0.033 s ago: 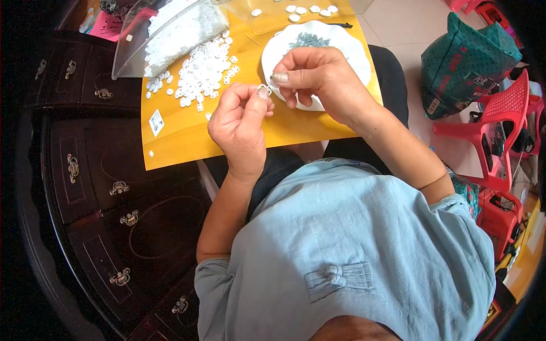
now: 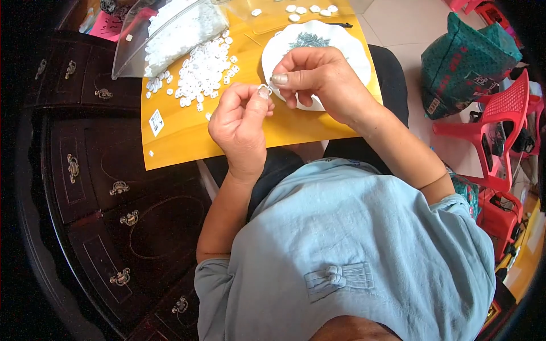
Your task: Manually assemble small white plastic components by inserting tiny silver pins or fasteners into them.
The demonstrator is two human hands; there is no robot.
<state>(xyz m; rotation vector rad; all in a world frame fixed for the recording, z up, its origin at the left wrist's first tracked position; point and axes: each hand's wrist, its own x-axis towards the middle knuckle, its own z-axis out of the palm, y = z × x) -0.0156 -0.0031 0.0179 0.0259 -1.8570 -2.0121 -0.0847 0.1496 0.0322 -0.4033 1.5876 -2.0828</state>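
Dark carved wooden furniture (image 2: pixel 108 187) with brass handles fills the left side, and a yellow board (image 2: pixel 187 133) lies across the person's lap as a work surface. On this board there is a loose pile of small white pieces (image 2: pixel 199 71), and behind it a clear plastic bag (image 2: pixel 170 31) lies open with many more of the same pieces inside. A white plate (image 2: pixel 347 48) with a wavy rim and a dark pattern stands on the right part of the board. A few more white pieces (image 2: pixel 307 10) lie near the far edge.

Both hands meet above the board, just in front of the plate. The left hand (image 2: pixel 242 128) is curled, and its thumb and first fingers (image 2: pixel 263 94) pinch a small white piece (image 2: pixel 264 88) narrowly. The right hand (image 2: pixel 318 79) comes from the right, and its fingers (image 2: pixel 280 78) are closed on the same piece from the other side, so the two hands touch there. The piece is in the air, not on the board.

On the tiled floor to the right stand a green bag (image 2: pixel 466 62) and a red plastic chair (image 2: pixel 495 131). The person wears a light blue shirt (image 2: pixel 352 250).
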